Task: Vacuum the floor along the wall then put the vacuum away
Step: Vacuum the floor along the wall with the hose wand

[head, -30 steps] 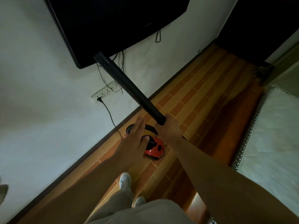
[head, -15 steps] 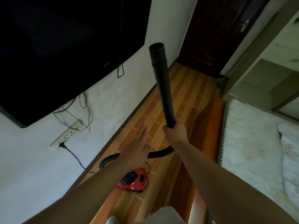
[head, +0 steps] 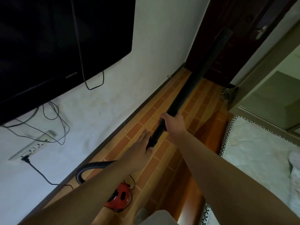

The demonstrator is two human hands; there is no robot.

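Head view. Your right hand (head: pixel 174 121) is wrapped around the black tube (head: pixel 194 75), fingers curled over it near its lower end. From that grip the tube rises toward 1 o'clock, lifted off the floor (head: pixel 142 125), its far end against the dark door (head: pixel 240 51).

Your left hand (head: pixel 140 149) is flat, fingers straight and together, holding nothing. It lies just beside the tube's bottom end, at 7 o'clock from your right hand. Whether it touches the tube, cannot tell.

The red vacuum (head: pixel 121 198) sits on the floor at 6 o'clock, partly behind your left forearm. Its black hose (head: pixel 90 168) loops out at 8 o'clock, close to the wall (head: pixel 146 62).

TV (head: pixel 48 38) is on the wall at 10 o'clock, wires hanging below it. A power strip (head: pixel 30 148) at 9 o'clock has a black cord (head: pixel 39 172) plugged in, running down to the floor. Bed (head: pixel 259 159) is at 4 o'clock.
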